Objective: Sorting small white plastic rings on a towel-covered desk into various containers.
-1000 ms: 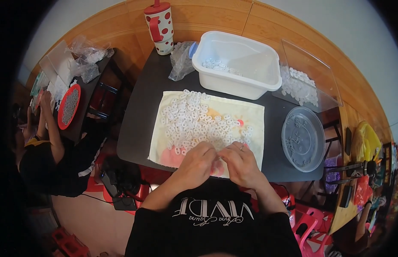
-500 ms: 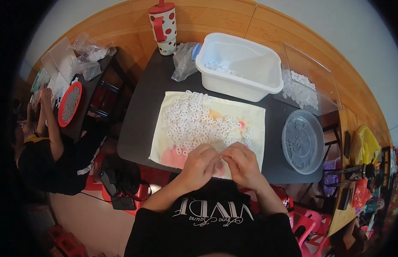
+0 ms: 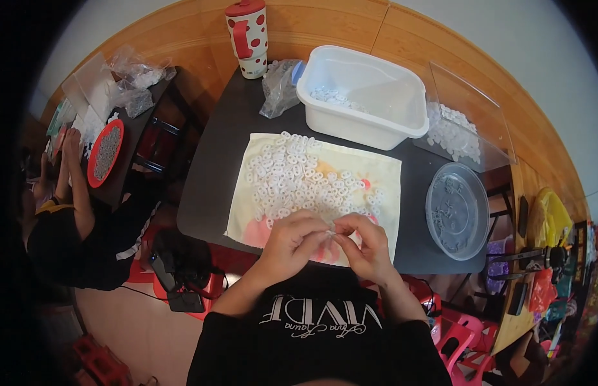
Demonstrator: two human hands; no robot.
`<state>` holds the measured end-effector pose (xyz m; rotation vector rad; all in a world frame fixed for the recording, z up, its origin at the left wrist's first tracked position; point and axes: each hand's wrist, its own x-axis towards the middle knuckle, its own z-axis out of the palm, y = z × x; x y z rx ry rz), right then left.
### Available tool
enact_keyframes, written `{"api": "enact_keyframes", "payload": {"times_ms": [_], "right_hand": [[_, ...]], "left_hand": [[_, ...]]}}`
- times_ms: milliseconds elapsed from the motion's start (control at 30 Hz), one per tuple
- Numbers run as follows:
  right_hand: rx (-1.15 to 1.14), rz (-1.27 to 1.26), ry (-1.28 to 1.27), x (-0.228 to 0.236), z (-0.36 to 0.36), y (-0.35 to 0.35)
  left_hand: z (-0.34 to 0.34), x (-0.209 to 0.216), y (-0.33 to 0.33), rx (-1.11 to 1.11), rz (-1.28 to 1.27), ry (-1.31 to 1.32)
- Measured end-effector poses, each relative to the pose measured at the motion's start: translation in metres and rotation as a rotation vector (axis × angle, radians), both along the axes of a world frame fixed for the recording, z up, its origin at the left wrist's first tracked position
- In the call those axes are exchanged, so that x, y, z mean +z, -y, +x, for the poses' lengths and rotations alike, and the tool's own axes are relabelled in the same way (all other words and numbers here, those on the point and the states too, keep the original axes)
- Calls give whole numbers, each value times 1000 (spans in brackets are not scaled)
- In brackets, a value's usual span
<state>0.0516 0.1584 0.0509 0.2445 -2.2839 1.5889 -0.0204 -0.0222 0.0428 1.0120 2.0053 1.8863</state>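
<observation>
piece pinched between fingers [image 3: 326, 235] too small to tell, cloth [image 3: 382, 186] edge under hands

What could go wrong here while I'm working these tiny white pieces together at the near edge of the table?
The left hand and right hand meet over the near edge of the cloth, so a piece that slips might fall off the dark table to the floor. The loose white pieces lie heaped close to your wrists; a sweep of a forearm could scatter them.
</observation>
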Motion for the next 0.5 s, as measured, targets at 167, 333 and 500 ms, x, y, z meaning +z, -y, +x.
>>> {"api": "enact_keyframes", "payload": {"times_ms": [167, 333, 500], "right_hand": [[44, -60, -2, 6, -12, 6], [-32, 365, -99, -9, -11, 3], [-89, 720, -97, -13, -10, 32]], "left_hand": [[-9, 0, 16, 15, 72, 89], [-16, -7, 32, 83, 221, 190], [-12, -19, 38, 77, 251, 362]]}}
